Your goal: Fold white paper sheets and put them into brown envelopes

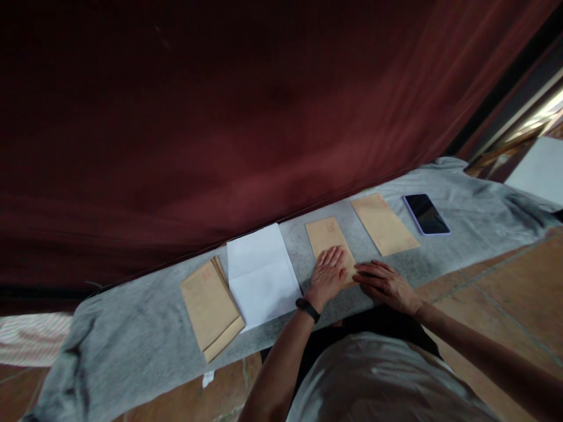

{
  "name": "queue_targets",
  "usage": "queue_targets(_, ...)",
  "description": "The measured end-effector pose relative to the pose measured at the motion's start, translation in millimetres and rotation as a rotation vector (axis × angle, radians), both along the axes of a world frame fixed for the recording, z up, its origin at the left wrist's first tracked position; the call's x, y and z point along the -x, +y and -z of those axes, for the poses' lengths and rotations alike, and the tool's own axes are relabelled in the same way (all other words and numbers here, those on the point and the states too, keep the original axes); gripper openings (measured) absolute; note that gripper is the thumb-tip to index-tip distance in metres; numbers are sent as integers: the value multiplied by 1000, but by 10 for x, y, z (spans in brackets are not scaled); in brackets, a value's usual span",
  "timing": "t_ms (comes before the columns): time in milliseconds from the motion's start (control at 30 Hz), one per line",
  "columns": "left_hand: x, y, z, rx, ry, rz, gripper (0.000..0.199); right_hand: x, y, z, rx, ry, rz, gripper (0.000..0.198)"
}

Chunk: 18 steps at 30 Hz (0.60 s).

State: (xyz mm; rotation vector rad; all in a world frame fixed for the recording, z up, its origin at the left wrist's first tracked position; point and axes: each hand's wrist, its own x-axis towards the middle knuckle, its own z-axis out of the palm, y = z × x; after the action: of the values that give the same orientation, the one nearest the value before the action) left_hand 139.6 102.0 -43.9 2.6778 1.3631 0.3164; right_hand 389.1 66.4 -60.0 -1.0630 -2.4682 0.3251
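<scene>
A brown paper envelope (328, 231) with a small reddish print near its top lies on the grey cloth in front of me. Flat on its lower half rests my left hand (329, 271), fingers stretched out, a dark band on the wrist. My right hand (385, 285) is at the envelope's lower right edge, its outstretched fingertips touching it. A second brown envelope (383, 225) lies separately to the right. Left of my hands are white paper sheets (264, 275) with a fold line across, and beside them a stack of brown envelopes (211, 302).
The grey cloth (145, 328) covers a long narrow bench or table. A phone (426, 214) with a purple edge lies at the right. Behind rises a dark red curtain (264, 117). Floor tiles (497, 299) show below, with a white scrap (208, 378) near the front edge.
</scene>
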Motion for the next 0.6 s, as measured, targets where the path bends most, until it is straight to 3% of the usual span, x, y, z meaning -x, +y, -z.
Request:
queue_targets(300, 232, -509, -36, 17, 14, 75, 55, 15, -5, -47, -16, 48, -4, 39)
queue_targets(600, 210, -674, 0, -43, 54, 79, 44, -12, -6, -14, 0, 35, -17, 38)
